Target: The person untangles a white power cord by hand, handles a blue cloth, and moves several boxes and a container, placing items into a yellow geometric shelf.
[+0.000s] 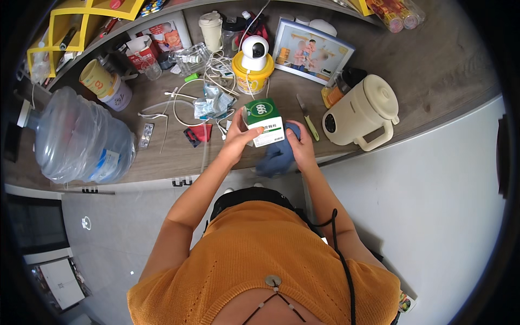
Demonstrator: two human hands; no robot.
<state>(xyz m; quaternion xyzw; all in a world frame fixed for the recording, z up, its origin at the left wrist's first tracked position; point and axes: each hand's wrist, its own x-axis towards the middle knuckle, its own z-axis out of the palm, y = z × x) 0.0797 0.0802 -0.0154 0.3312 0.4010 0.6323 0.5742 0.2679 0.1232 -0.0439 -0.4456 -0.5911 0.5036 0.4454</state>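
In front of me, above the desk's near edge, a green and white medicine box (264, 115) is held up. My left hand (237, 136) is closed on its left side, with the thumb across its front. A blue cloth (277, 156) is bunched in my right hand (303, 147), its fingers mostly hidden behind it. The cloth lies against the right side of the box and hangs down below it. Right of my right hand, a knife with a green handle (311, 127) lies on the desk. Blue and white crumpled packets (214, 104) lie beyond my left hand.
A cream electric kettle (362, 111) stands at the right. A large water jug (81, 141) lies at the left. Farther back are a white camera (254, 50) on a yellow tub (253, 81), a framed photo (311, 51) and tangled white cables (219, 67).
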